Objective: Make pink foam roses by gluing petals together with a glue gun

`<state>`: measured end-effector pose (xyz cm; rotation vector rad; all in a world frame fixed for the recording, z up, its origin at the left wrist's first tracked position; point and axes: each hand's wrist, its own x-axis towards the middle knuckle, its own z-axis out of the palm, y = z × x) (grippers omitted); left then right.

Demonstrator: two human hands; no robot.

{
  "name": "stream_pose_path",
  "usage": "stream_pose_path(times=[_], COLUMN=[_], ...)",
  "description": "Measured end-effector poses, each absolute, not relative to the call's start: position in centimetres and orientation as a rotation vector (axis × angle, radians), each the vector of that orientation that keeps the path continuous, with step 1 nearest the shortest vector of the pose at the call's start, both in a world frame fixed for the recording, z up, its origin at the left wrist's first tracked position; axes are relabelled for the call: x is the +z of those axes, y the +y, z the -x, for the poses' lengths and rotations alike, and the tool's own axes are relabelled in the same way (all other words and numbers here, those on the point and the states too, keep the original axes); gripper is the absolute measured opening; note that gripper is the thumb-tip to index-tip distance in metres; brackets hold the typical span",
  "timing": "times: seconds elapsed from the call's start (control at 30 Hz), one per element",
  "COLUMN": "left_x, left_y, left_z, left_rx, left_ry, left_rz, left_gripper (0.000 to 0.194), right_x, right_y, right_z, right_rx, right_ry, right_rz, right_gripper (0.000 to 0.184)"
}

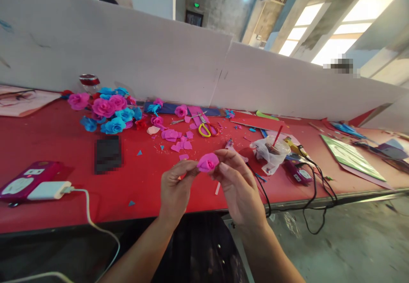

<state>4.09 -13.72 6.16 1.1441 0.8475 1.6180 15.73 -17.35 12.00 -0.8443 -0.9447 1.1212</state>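
Between my two hands, above the front of the red table, is a pink paper rose with its rolled centre facing me. My left hand pinches its left edge between thumb and fingers. From the right, my right hand grips the flower, thumb and fingertips at its edge and underside. Loose pink paper petals lie just beyond my hands. Behind them are scissors with yellow and orange handles. A glue gun appears partly hidden behind my right hand.
Finished pink, blue and red paper roses are bunched at the back left. A power strip with a white charger and cable lies at the left. To the right stand a plastic cup with a straw and black cables. A white partition runs behind.
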Motion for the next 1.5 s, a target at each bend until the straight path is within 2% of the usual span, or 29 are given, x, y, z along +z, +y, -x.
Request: stream_pose_path(times=[0.23,0.37,0.53,0.67,0.77,1.5], left_x=[5.4,5.8,6.3,6.1,6.0,6.3], left_y=[-13.5,-13.7,-13.9,-13.9,-13.8,-14.3], left_z=[-4.0,-4.2,-4.4,-4.5,-4.5,-4.7], left_rx=[1.75,1.747,1.672,1.69,1.713,1.739], left_ry=[0.964,0.952,0.854,0.839,0.885,1.024], left_rz=[-1.265,-1.217,-1.173,-1.115,-1.116,-1.224], left_gripper=[0.009,0.01,0.015,0.018,0.013,0.01], right_x=[12.1,11.1,9.0,8.7,8.8,8.8], right_y=[-17.6,-17.6,-16.7,-16.3,-16.3,-16.4], right_z=[-15.5,-15.3,-14.6,-14.4,-14.4,-13.7], right_rx=[1.013,0.893,0.925,0.71,0.604,0.379], right_ry=[-0.98,-0.913,-1.082,-1.174,-1.206,-1.308], right_rz=[0.889,0.9,0.984,1.05,1.083,1.081], right_gripper=[0.018,0.018,0.015,0.008,0.008,0.003])
